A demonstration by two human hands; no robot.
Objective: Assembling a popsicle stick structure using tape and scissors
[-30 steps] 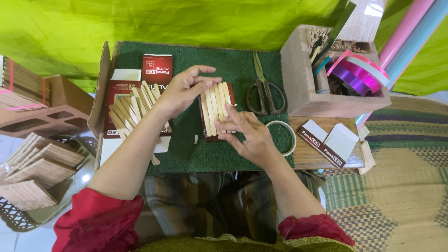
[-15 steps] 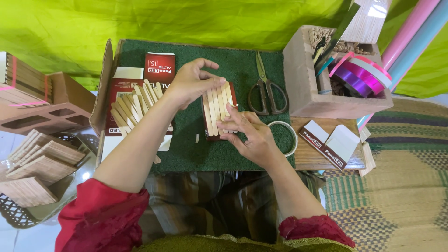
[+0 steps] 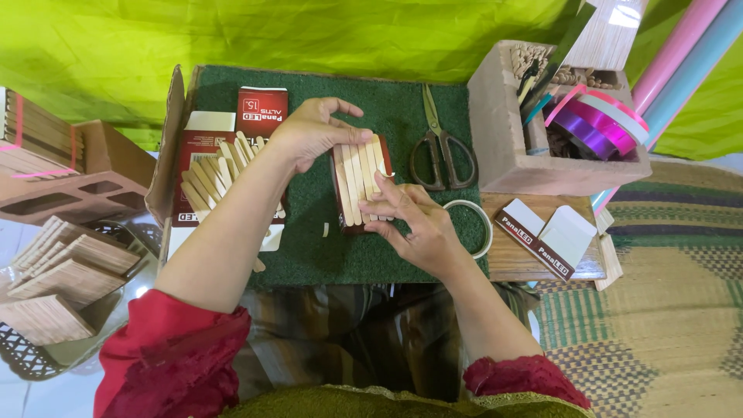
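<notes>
Sticks (image 3: 359, 179) now sit in flush row on red box, middle of green mat (image 3: 340, 255); left hand (image 3: 313, 131) has shifted up to top ends, fingers flat, gripping nothing; right hand (image 3: 414, 224) pinches bottom edge; row looks nearly aligned; scissors (image 3: 441, 151) beside

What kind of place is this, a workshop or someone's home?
Probably a home craft corner on the floor: flat wooden sticks lined up on a green mat, scissors alongside, ribbon rolls in a box, woven floor mat.
</notes>
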